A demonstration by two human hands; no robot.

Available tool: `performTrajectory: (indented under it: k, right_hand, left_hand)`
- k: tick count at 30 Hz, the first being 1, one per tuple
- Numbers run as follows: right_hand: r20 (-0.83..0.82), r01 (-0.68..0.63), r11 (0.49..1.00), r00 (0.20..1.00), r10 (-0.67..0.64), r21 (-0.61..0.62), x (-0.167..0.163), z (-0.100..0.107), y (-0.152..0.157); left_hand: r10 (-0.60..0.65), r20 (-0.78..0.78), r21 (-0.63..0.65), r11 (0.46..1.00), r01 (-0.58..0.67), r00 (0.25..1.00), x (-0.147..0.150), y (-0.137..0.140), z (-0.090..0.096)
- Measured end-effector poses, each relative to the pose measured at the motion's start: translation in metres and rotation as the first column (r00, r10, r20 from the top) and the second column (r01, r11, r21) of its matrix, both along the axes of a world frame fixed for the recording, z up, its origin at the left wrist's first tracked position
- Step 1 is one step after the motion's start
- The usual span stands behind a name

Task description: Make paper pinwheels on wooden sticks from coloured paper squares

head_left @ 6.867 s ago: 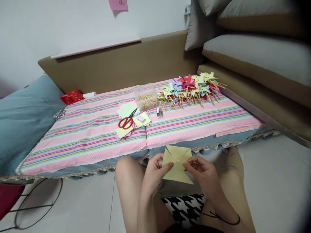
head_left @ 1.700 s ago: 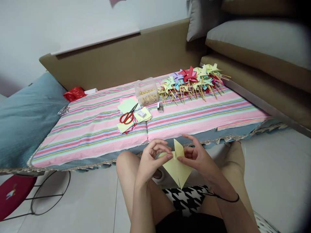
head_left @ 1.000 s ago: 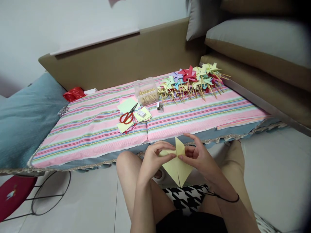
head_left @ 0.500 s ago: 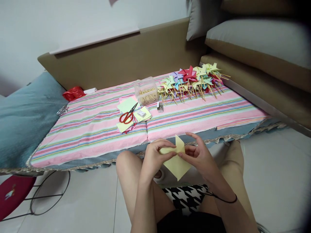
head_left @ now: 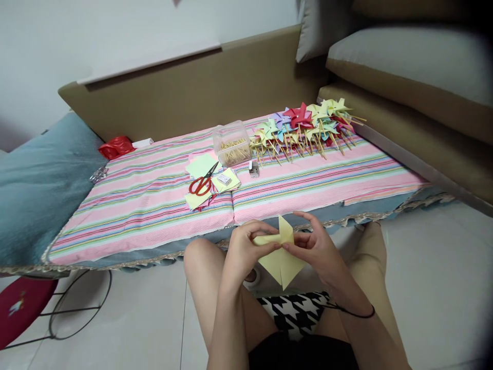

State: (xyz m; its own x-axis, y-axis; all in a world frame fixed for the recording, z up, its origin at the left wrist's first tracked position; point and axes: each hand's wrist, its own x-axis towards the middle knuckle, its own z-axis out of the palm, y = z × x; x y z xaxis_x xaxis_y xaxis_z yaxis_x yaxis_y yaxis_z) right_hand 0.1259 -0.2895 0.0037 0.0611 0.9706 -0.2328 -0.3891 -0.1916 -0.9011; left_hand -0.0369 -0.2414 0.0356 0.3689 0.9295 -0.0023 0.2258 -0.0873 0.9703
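Note:
A pale yellow sheet of paper (head_left: 283,264), slit at its lower corner and folded in at the top, is held above my lap. My left hand (head_left: 248,246) is closed on its left side, thumb near the middle. From the right, my right hand (head_left: 311,246) pinches it, thumb also at the centre and index finger raised. On the striped cover in front lie red-handled scissors (head_left: 201,185) on coloured paper squares (head_left: 201,165). Several paper pinwheels (head_left: 299,117) on sticks are heaped at the back right.
A clear plastic box (head_left: 231,144) holds short wooden sticks. Close by stands a small open box (head_left: 253,168). At the left are a red plastic bag (head_left: 115,148), a blue cushion (head_left: 50,180) and a dark red stool (head_left: 25,308). Stacked cushions (head_left: 408,56) rise at the right.
The slit at the paper's lower corner now shows as its flaps spread slightly apart. Both hands stay nearly in place, still gripping the sheet.

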Motion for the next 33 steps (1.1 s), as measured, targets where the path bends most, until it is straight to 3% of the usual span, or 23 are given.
performTrajectory:
  k: [17, 21, 25, 27, 30, 33]
  right_hand:
    - [-0.008, 0.016, 0.999, 1.000, -0.016, -0.045, -0.002, -0.004, 0.000]
    - [-0.058, 0.098, 0.993, 0.993, -0.102, -0.066, -0.001, -0.003, 0.003]
    - [-0.103, 0.239, 0.968, 0.964, -0.246, -0.081, 0.001, -0.003, 0.004]
    - [-0.121, 0.281, 0.955, 0.949, -0.291, -0.089, 0.001, -0.002, 0.004]
    - [-0.119, 0.300, 0.950, 0.943, -0.309, -0.088, -0.003, 0.000, 0.004]
    - [-0.105, 0.288, 0.955, 0.950, -0.295, -0.075, -0.008, 0.003, 0.003]
  left_hand:
    - [0.021, -0.076, -0.068, 0.997, -0.026, 0.997, -0.001, -0.001, 0.001]
    - [0.108, 0.120, -0.177, 0.981, -0.086, 0.987, -0.003, -0.002, -0.001]
    - [0.336, 0.379, -0.346, 0.916, -0.205, 0.862, -0.002, -0.007, -0.009]
    - [0.382, 0.423, -0.427, 0.884, -0.191, 0.821, 0.002, -0.012, -0.013]
    - [0.353, 0.427, -0.468, 0.874, -0.130, 0.832, 0.015, -0.022, -0.015]
    - [0.401, 0.392, -0.447, 0.870, -0.210, 0.828, 0.026, -0.028, -0.011]
